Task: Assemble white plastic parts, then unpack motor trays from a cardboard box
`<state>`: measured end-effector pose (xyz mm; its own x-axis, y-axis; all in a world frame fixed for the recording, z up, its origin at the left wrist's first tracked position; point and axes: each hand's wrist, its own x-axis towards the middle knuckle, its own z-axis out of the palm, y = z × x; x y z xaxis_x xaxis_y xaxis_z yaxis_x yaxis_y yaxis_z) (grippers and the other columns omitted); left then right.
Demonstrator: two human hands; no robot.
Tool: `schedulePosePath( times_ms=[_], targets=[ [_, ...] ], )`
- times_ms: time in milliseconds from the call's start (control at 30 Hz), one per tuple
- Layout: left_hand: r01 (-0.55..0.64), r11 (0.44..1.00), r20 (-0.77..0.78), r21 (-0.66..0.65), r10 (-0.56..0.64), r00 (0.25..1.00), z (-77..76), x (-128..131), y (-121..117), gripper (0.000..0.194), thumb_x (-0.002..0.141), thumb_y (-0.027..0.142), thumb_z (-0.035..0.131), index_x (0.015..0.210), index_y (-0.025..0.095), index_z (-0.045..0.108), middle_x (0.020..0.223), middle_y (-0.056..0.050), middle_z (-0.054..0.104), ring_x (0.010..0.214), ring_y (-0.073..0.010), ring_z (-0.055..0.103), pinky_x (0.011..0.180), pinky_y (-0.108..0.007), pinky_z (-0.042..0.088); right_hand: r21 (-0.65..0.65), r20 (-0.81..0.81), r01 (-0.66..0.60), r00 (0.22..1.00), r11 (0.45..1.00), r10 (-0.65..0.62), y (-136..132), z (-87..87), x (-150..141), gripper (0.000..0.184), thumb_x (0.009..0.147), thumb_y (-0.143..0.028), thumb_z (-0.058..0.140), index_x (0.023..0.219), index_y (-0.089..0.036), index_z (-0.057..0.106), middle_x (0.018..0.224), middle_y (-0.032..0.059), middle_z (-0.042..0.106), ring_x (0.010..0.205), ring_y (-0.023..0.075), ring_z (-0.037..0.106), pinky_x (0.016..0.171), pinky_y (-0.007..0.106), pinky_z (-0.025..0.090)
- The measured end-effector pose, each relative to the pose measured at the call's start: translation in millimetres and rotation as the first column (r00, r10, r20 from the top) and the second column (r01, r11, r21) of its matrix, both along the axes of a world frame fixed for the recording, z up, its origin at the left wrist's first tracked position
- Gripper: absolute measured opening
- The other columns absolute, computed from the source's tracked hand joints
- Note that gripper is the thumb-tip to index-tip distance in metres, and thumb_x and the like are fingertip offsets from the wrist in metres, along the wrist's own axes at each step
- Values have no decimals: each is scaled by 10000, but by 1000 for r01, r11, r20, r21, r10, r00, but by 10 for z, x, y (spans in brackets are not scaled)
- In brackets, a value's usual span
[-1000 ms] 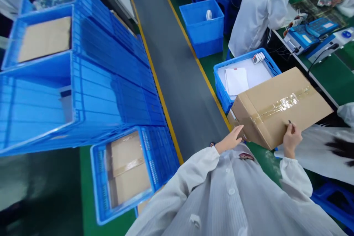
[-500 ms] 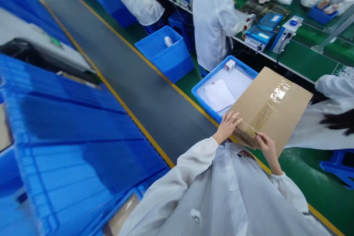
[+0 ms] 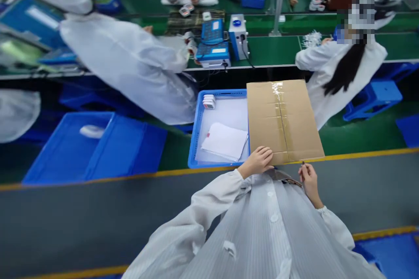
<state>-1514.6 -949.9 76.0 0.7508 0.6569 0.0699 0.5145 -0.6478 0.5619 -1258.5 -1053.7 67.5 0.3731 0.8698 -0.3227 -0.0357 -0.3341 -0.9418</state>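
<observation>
A closed cardboard box [image 3: 266, 113] lies in front of me, with clear shiny tape along its middle seam. My left hand [image 3: 258, 160] grips its near left edge, fingers over the top. Just off the near right part of the box, my right hand [image 3: 309, 181] is pinched around a small dark thing, too little of which shows to name. Left of the box is a blue tray [image 3: 194, 139], partly covered by it. Inside the tray are white papers [image 3: 225, 141] and a stack of small white devices [image 3: 209, 101].
Blue bins [image 3: 68, 148] stand on the floor at left. Co-workers in white coats sit along a green bench [image 3: 268, 52] carrying blue instruments [image 3: 212, 54]. At right is a blue stool [image 3: 373, 98]. A grey walkway [image 3: 81, 222] with yellow lines runs beneath me.
The view has swung to the right, so box and tray now lie square to me. My right hand has come away from the box's near edge; my left stays on it.
</observation>
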Motion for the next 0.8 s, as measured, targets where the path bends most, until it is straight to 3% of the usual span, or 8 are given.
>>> schedulePosePath(
  times_ms=[133,267,467,800],
  targets=[
    [113,994,-27,2,-113,993,52,-9,36,409,940,438,575,1247,173,625,1295,-175,626,1317,-338,512,1144,-502,366,61,-16,394,919,917,-394,-15,-79,-372,558,753,-744,641,871,-220,491,667,-50,575,402,60,391,393,219,302],
    [188,982,-41,9,-188,981,88,-29,66,372,935,413,578,1218,178,630,1277,-173,621,1284,-347,517,1073,-497,405,73,-60,566,825,821,-563,97,-81,-670,512,807,-689,641,843,-197,504,641,-60,552,409,51,399,398,205,315],
    [187,982,-22,38,-186,982,60,-36,56,343,939,414,567,1168,174,654,1283,-187,623,1246,-354,546,1032,-511,416,42,-117,617,784,786,-609,161,-105,-781,340,998,-450,569,848,-145,558,623,-73,465,439,34,348,404,162,298],
    [122,987,37,104,-127,991,36,-3,9,331,938,467,571,1088,198,690,1177,-156,692,1169,-318,607,952,-469,469,-17,-183,488,857,873,-482,68,-146,-926,258,1002,-365,591,899,-129,598,681,-56,510,484,34,408,432,151,368]
  ],
)
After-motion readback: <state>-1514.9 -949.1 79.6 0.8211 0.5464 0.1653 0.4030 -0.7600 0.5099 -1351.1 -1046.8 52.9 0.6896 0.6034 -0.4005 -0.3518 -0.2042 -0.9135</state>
